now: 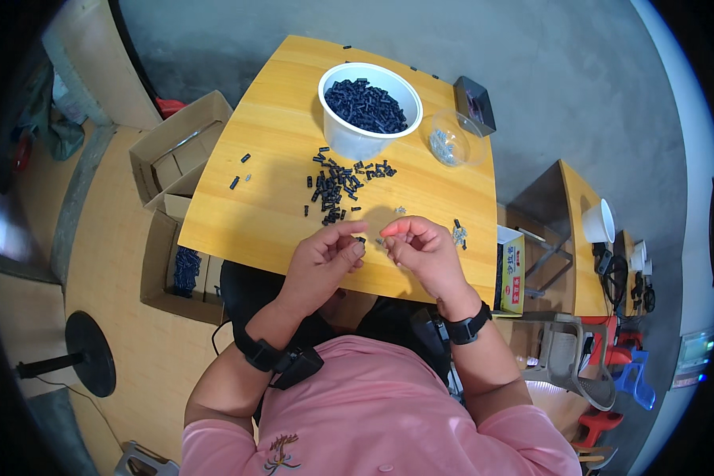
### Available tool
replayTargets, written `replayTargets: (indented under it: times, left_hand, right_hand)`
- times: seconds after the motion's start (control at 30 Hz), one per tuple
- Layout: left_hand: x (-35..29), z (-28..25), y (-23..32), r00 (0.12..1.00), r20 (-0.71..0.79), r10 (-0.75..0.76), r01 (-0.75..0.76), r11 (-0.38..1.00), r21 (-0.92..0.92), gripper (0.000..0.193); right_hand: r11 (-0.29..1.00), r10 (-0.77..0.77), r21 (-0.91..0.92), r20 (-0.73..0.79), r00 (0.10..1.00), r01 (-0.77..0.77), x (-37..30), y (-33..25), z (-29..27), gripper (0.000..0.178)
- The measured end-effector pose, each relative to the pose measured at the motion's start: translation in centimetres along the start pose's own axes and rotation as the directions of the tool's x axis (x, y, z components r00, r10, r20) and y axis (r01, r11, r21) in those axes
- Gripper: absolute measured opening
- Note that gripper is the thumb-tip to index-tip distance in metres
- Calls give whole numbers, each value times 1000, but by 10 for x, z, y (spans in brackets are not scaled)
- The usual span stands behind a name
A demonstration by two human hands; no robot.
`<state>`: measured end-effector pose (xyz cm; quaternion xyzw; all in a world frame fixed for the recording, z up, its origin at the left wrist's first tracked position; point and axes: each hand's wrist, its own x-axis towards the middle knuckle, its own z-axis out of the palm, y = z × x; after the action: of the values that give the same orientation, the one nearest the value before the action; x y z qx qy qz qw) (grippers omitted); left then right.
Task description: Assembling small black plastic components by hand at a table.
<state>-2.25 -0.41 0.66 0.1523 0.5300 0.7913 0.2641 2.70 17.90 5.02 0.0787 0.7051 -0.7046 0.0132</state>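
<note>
My left hand (322,263) is closed in a pinch on a small black plastic part (361,239), just over the table's near edge. Facing it a short gap away, my right hand (427,252) has thumb and forefinger pressed around a tiny silvery piece (380,243), too small to name exactly. Beyond both hands lies a loose pile of black plastic parts (337,184). A small heap of silvery metal pieces (460,236) rests to the right of my right hand, with a few more (401,210) ahead of it.
On the yellow wooden table (250,119) stand a white tub (349,139) full of black parts, a clear bowl (466,151) with metal pieces and a black box (484,119). Cardboard boxes (159,266) sit left; a printed carton (512,274) stands right.
</note>
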Motion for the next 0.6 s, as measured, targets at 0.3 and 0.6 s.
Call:
replayTargets:
  times: [0.3, 0.6]
  left_hand:
    - [-9, 8, 13, 966, -94, -242, 169, 861, -480, 10]
    - [-13, 9, -2, 960, -85, -268, 185, 830, -526, 11]
  right_hand:
    - [990, -64, 123, -26, 998, 67, -9, -3, 22, 10]
    - [994, -61, 85, -93, 994, 69, -10, 11, 28, 9]
